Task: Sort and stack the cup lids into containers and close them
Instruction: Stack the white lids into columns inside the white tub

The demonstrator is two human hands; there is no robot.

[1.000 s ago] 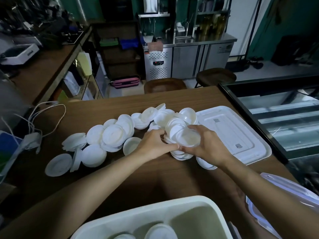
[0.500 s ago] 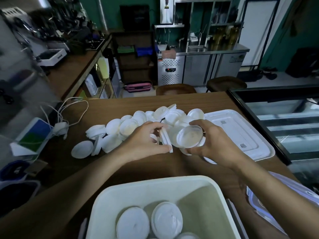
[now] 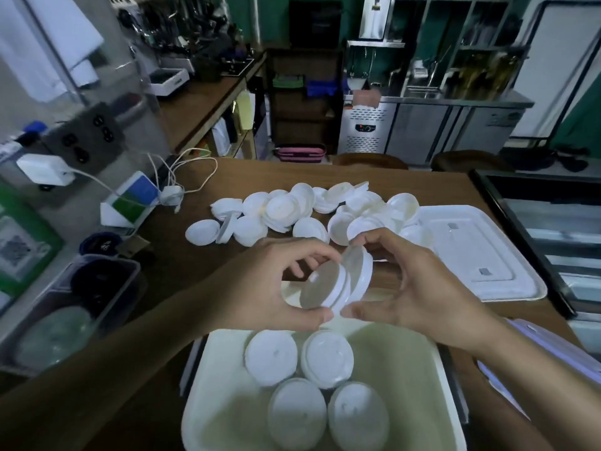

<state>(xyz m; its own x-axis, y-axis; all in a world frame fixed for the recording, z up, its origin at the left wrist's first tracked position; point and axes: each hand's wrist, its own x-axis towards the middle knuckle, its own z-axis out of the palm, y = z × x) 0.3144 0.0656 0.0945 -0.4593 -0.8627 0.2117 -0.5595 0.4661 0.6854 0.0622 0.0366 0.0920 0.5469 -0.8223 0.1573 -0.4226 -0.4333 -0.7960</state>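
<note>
Above the bin (image 3: 221, 379), my left hand (image 3: 270, 284) and right hand (image 3: 419, 288) pinch a lid stack (image 3: 338, 281) by its rims; probably light, thin, slippery.

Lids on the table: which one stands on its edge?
The lid on edge, at the left end of the pile, just right of the leftmost flat lid; the rest lie flatter.

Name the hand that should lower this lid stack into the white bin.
Left, probably: the left hand curls round the lid stack over the white bin; the right hand only pinches its rim with fingertips.
</note>
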